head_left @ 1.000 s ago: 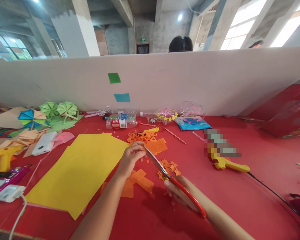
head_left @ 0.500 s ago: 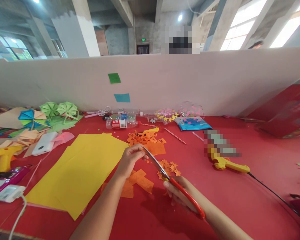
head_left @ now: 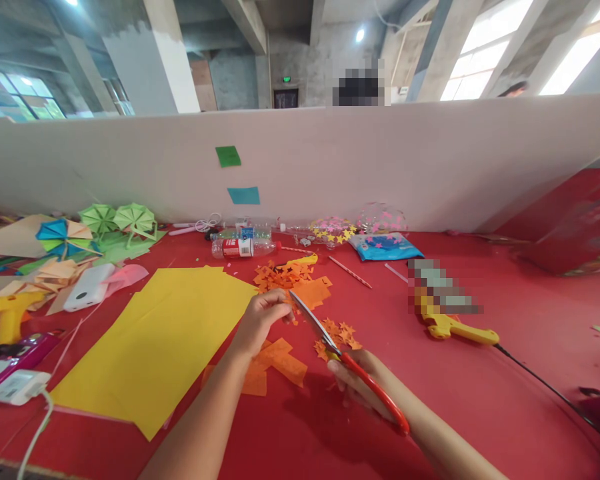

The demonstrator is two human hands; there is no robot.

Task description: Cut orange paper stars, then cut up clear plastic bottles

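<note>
My right hand (head_left: pixel 357 380) is closed around the red handles of a pair of scissors (head_left: pixel 373 390), whose blades point up and to the left. Their tips lie right beside the fingers of my left hand (head_left: pixel 266 317). That hand is pinched on a small piece of orange paper (head_left: pixel 291 317), mostly hidden by the fingers. Orange paper stars (head_left: pixel 343 333) are heaped just beyond my right hand. Larger orange paper pieces (head_left: pixel 286 363) lie near my left wrist, and a pile of orange scraps (head_left: pixel 280 275) with star-shaped holes sits past my left hand.
Yellow paper sheets (head_left: pixel 165 333) spread to the left. Yellow glue guns lie at left (head_left: pixel 15 310) and right (head_left: pixel 460 330), the right one with a black cord. Plastic bottles (head_left: pixel 240 249), a striped stick (head_left: pixel 350 272) and a blue packet (head_left: pixel 387 247) lie before the white partition (head_left: pixel 300 160).
The scissors have shifted slightly, their tips now a little right of my left fingertips. Both hands stay nearly in place.
</note>
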